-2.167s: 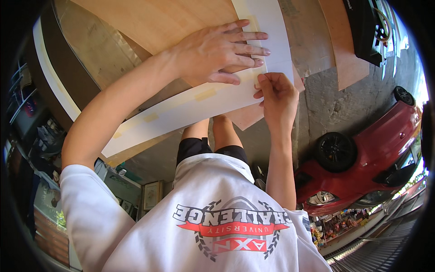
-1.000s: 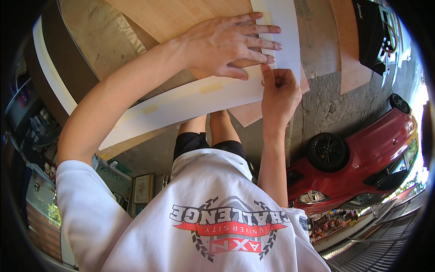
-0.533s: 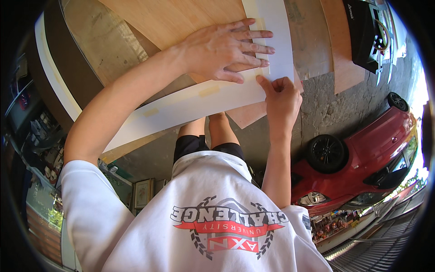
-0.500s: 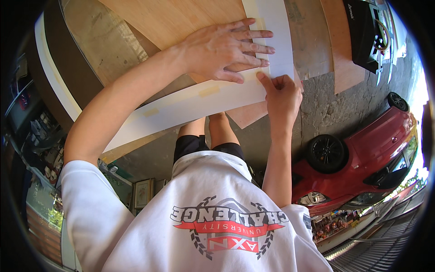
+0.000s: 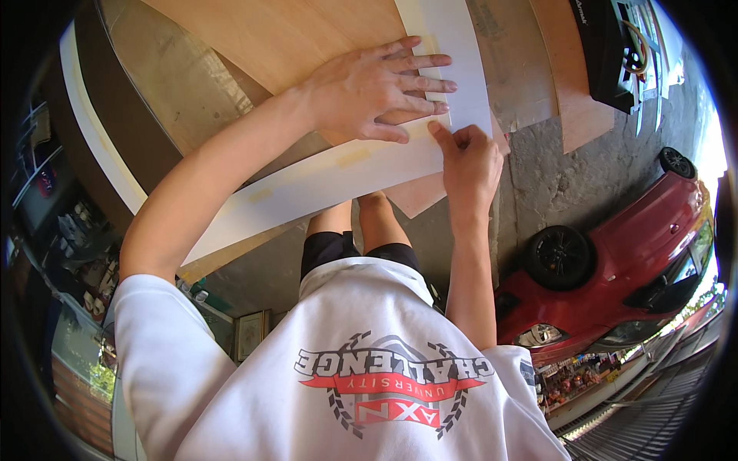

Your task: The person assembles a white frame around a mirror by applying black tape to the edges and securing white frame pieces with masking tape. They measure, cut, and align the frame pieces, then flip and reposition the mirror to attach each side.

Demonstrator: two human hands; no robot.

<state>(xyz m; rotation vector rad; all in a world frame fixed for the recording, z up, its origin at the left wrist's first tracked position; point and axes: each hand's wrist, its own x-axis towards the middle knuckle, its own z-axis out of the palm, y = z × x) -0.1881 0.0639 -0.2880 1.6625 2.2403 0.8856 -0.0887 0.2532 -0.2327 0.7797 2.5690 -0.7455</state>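
Observation:
A long white board strip (image 5: 307, 175) meets another white strip (image 5: 463, 65) at a corner, with short pieces of masking tape (image 5: 355, 158) stuck on them. Flat across that corner lies my left hand (image 5: 380, 94), its fingers spread, holding nothing. At the corner's near right edge, my right hand (image 5: 470, 157) pinches the white strip; its thumb rests on top, close to the left hand's fingertips. The curled fingers of the right hand are partly hidden under the edge.
Thin plywood (image 5: 300, 38) lies beneath and beyond the strips. A dark brown panel with a white edge (image 5: 84, 123) stands left. To the right are a black case (image 5: 603, 54), another wooden sheet (image 5: 573, 100) and a red car (image 5: 615, 261) on concrete.
The view has tilted slightly, so the strips and hands appear a little further left. Both hands keep nearly the same places on the corner.

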